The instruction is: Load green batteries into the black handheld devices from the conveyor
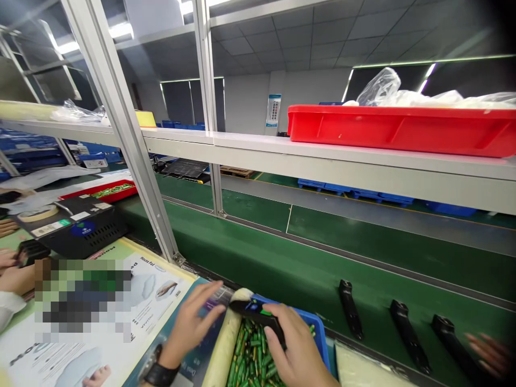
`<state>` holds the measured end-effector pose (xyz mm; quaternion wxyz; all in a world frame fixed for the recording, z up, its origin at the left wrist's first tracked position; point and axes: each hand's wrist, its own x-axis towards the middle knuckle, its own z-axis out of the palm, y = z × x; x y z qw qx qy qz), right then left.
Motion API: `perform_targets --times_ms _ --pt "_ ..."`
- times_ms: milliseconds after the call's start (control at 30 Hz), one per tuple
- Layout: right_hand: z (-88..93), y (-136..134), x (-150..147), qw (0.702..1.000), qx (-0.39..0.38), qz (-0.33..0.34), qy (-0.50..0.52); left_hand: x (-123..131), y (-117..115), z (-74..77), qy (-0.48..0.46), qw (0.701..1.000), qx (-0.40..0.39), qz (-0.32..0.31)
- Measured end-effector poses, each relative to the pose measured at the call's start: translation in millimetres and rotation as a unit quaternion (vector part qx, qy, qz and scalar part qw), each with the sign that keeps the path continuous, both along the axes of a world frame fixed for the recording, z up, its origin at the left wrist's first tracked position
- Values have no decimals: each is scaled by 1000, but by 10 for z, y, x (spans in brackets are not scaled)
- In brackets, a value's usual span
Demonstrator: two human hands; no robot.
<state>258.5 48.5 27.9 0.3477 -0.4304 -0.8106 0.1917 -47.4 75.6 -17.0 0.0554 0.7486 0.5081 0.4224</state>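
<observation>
Green conveyor (pixel 258 252), black device (pixel 255 314) gripped in right fingers (pixel 282 313), near left fingers (pixel 203 294), spread, empty.

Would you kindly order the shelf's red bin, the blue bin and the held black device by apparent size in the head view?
1. Red bin
2. Blue bin, partly hidden and cut off by the frame
3. Black device

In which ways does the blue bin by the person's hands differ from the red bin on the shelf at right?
Contents: the blue bin holds many small green pieces; the red bin holds clear and white plastic. Place: the blue bin sits low, partly covered by the right hand; the red bin stands on the raised shelf. Both are open-topped and cut off by the picture's edge.
</observation>
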Motion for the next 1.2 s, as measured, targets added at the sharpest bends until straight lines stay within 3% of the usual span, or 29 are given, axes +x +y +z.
perform_targets --times_ms 100,167,233,300,367,433,500,567,667,733,800,867,933,1000,1033,1100,1200 --pt "-116 29 25 994 92 -55 38 -698 131 -28 25 979 0 201" --pt "-88 57 2 998 44 -36 15 -1193 146 -51 76 926 -33 369" --pt "20 108 6 998 -58 -16 1 -1630 91 -91 112 863 -120 478" --pt "158 202 109 990 -124 -46 47 -1966 -2 -141 136 823 -179 522" --pt "250 357 339 978 -114 -122 123 -2188 -90 -188 159 806 -198 535" --pt "234 568 661 957 -75 -219 175 -2306 -153 -227 179 799 -199 539" --pt "93 802 992 938 -89 -304 142 -2338 -185 -261 194 806 -184 527" --pt "-125 1012 1252 922 -150 -353 56 -2291 -187 -292 195 826 -145 508" --pt "-409 1196 1427 904 -202 -375 -35 -2033 -135 -307 176 887 -64 421" --pt "-461 1193 1390 900 -196 -385 -56 -1684 -87 -266 152 933 -13 325" --pt "-380 1073 1223 909 -168 -375 -67 -1184 -63 -170 130 965 28 226" --pt "-213 846 935 949 -138 -280 -50 -589 -81 -28 134 981 69 120" --pt "-25 563 587 987 -135 -87 -19 -8 -127 119 163 981 105 -8" --pt "125 305 287 986 -139 93 -13 435 -176 222 167 973 126 -95" --pt "174 207 187 981 -133 139 -17 573 -192 245 160 970 135 -122" --pt "210 83 112 985 -97 143 -27 652 -192 236 132 972 151 -125" --pt "112 31 207 999 5 33 10 310 -95 151 89 984 153 -12"
